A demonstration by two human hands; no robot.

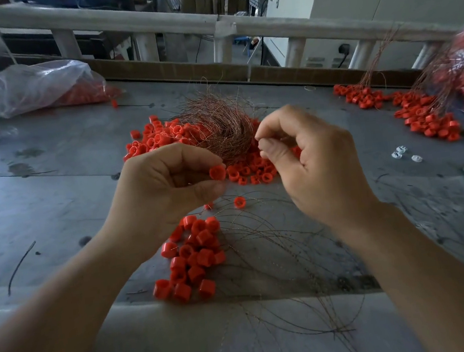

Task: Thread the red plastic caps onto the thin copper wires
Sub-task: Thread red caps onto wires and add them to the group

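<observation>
Red cap [217, 172] sits pinched in your left hand's [167, 183] curled grip above the bench [49, 175], while your right hand [311, 166], raised level beside it, closes thumb and forefinger on a strand from the copper wire tangle [218, 124].

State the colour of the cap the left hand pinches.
Red. The cap, pinched by the left hand, shows best in the head view.

Red cap [217, 173] beside tangled copper wires [220, 127]
</observation>
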